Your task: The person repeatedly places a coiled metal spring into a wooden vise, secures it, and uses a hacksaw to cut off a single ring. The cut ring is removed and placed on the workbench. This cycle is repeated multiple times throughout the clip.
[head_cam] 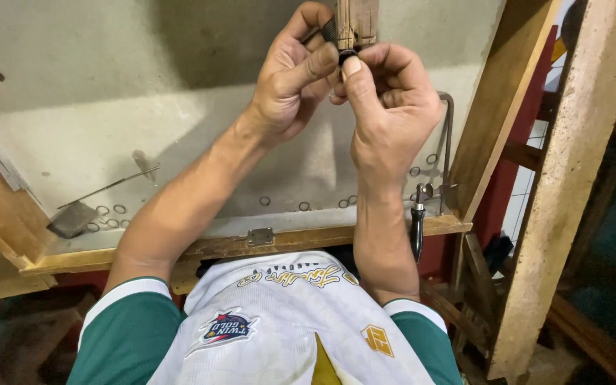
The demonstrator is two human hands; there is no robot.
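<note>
A small dark ring (346,54) sits at the lower end of a narrow upright wooden block (357,21), near the top edge of the view and well above the bench. The ring is partly covered by fingertips, so its full outline cannot be made out.

The left hand (295,75) is curled, with its thumb laid across the ring and the fingers wrapped behind the wooden block. The right hand (391,100) is also curled; its thumb tip presses against the ring from below, pinching it against the left thumb. The two thumbs touch at the ring. Both forearms rise from the lower part of the view, out of a white and green short-sleeved shirt (279,328).

Below the hands lies a pale grey bench (73,142) with a wooden front edge carrying a small metal hinge plate (259,236). Several small loose metal rings (112,216) lie scattered along the front part of the bench, some at the left and others near the right corner. A flat grey metal scraper with a thin rod handle (80,210) rests at the left, beside the rings. A tool with a black handle (417,228) hangs over the right front edge. A bent metal bar (449,142) stands along the right side, next to a slanted wooden beam (500,100).
</note>
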